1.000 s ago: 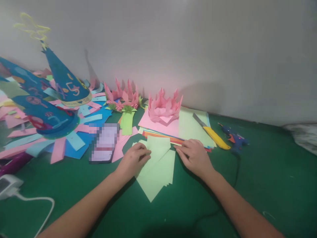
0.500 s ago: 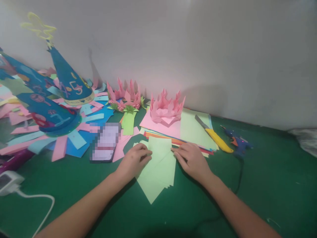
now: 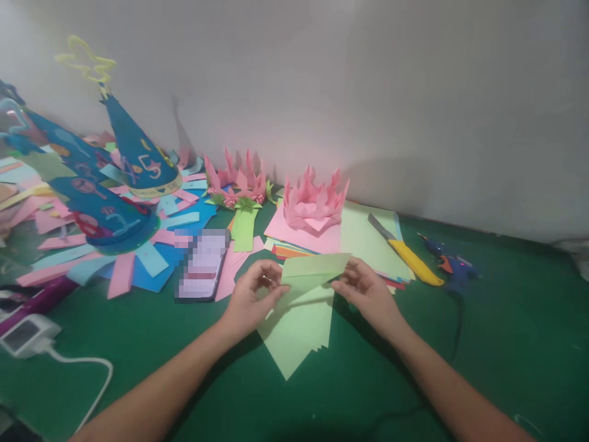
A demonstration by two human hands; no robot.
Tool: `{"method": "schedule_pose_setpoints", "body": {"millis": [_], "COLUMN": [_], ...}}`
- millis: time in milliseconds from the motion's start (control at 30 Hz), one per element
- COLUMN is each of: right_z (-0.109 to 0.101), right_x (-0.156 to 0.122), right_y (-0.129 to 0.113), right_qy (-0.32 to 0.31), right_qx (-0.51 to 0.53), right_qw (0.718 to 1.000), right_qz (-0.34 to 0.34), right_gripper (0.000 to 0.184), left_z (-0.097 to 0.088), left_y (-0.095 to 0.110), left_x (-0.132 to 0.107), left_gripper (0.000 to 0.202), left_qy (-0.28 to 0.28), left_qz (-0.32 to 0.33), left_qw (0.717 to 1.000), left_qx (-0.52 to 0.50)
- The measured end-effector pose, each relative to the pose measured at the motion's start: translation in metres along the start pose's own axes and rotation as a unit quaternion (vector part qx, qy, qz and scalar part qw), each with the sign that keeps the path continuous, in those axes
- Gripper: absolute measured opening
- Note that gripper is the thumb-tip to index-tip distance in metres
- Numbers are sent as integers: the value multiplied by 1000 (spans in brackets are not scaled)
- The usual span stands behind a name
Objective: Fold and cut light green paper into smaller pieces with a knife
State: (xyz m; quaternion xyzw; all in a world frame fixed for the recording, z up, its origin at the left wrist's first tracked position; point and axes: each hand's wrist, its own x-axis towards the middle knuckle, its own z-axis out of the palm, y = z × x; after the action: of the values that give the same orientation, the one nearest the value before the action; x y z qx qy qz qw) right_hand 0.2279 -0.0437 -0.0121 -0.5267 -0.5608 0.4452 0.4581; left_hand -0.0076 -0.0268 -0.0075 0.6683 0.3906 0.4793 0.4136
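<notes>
Between my two hands is a light green sheet of paper, raised and tilted above a fanned stack of green paper sheets on the table. My left hand pinches the sheet's left edge between thumb and fingers. At the right edge, my right hand grips it the same way. A diagonal line or fold runs across the paper; I cannot tell which. Just beyond the hands, a pink paper crown stands on a pile of coloured paper.
Right of the pile lie a yellow-handled knife and a blue glue gun with its cord. A phone and another pink crown are to the left. Decorated blue cone hats fill the far left, near a white cable.
The top green sheet has come up off the stack and now tilts between my hands. My right hand has shifted right with its edge. The camera view has moved slightly.
</notes>
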Motion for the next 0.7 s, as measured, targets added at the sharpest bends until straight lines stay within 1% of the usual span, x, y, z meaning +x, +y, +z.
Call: {"method": "schedule_pose_setpoints", "body": {"millis": [67, 100, 133, 200, 233, 267, 333, 367, 467, 533, 600, 700], "right_z": [3, 5, 6, 8, 8, 7, 5, 4, 1, 0, 0, -2], "right_x": [-5, -7, -9, -10, -10, -9, -6, -5, -1, -1, -1, -2], "right_y": [-8, -11, -13, -15, -13, -11, -5, -1, 6, 8, 8, 6], "right_qy": [-3, -9, -10, -10, -9, -14, -43, -68, -148, -180, -193, -207], "right_qx": [-1, -2, 0, 6, 0, -19, -98, -154, -288, -333, -353, -360], "right_qw": [1000, 1000, 1000, 997, 995, 992, 977, 961, 894, 862, 847, 837], "right_qz": [-2, -9, -24, -71, -99, -127, -186, -221, -311, -337, -348, -358], "right_gripper": [25, 22, 21, 28, 31, 31, 24, 24, 39, 42, 40, 34], "left_z": [-2, -4, -5, -9, -11, -12, -15, -15, -16, -15, -15, -13], "left_y": [4, 5, 6, 3, 1, -2, -7, -9, -13, -14, -15, -14], "left_x": [-1, -1, -1, 0, 1, 2, 4, 5, 7, 7, 6, 5], "left_gripper": [9, 10, 13, 20, 21, 20, 18, 18, 22, 24, 24, 23], "left_qy": [5, 5, 2, -15, -29, -46, -79, -97, -151, -187, -214, -238], "left_qz": [77, 125, 176, 267, 298, 313, 308, 297, 257, 235, 217, 190], "left_qw": [996, 989, 978, 946, 930, 917, 903, 899, 895, 899, 902, 902], "left_qx": [48, 78, 111, 182, 215, 243, 289, 308, 331, 319, 306, 306]}}
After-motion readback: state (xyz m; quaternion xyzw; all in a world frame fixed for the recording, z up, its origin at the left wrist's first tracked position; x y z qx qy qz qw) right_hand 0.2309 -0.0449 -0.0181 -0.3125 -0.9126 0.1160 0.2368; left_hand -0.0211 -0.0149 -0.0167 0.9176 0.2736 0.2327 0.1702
